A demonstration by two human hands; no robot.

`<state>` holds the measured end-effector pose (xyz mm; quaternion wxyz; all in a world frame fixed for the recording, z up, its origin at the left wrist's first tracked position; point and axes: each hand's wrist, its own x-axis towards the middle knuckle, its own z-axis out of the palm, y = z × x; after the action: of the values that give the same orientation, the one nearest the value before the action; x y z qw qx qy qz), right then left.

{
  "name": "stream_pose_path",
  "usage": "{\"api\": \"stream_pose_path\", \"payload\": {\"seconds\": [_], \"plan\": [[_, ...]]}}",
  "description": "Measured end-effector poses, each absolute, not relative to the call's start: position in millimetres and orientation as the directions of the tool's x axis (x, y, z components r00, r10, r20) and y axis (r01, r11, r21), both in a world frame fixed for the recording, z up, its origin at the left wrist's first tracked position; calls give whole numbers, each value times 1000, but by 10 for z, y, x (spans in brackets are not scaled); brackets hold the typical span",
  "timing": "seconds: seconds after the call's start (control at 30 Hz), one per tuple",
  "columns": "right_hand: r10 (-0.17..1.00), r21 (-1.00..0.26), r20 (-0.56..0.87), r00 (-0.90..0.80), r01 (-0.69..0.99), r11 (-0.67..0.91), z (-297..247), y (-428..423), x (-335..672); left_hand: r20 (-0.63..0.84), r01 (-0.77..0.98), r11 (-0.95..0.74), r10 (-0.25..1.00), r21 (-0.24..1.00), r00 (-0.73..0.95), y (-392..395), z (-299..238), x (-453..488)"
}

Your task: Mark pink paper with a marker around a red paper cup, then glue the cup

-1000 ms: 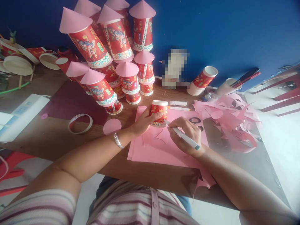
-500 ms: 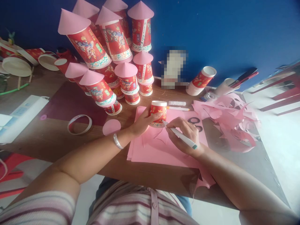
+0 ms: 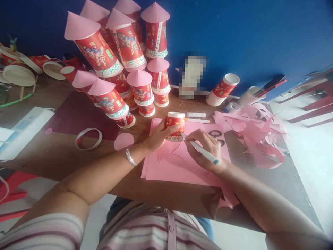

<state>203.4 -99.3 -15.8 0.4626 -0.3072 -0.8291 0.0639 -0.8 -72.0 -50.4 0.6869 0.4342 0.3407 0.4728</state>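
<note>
Left hand (image 3: 158, 137) curls fingers round cup (image 3: 176, 121), right hand (image 3: 205, 143) pinches pen (image 3: 203, 151) at its lower edge; step judged drawing, next stroke likely needs a steady cup.

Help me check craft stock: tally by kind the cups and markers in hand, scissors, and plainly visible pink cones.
Cup in left hand: 1
Marker in right hand: 1
Scissors: 1
Pink cones: 9 (others may be partly hidden)
Total: 12

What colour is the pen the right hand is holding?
The pen is white, with a green back end. The head view shows it best.
</note>
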Motion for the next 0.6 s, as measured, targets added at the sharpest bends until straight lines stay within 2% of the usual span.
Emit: {"api": "stream_pose_path", "payload": {"seconds": [0.4, 0.6], "plan": [[508, -348, 745, -431, 399, 849, -134, -1013, 2064, -54, -356, 171, 947, 919, 315, -718, -526, -21], [522, -359, 726, -447, 401, 843, -123, -1039, 2086, -69, -400, 205, 942, 894, 328, -718, -526, -27]]}}
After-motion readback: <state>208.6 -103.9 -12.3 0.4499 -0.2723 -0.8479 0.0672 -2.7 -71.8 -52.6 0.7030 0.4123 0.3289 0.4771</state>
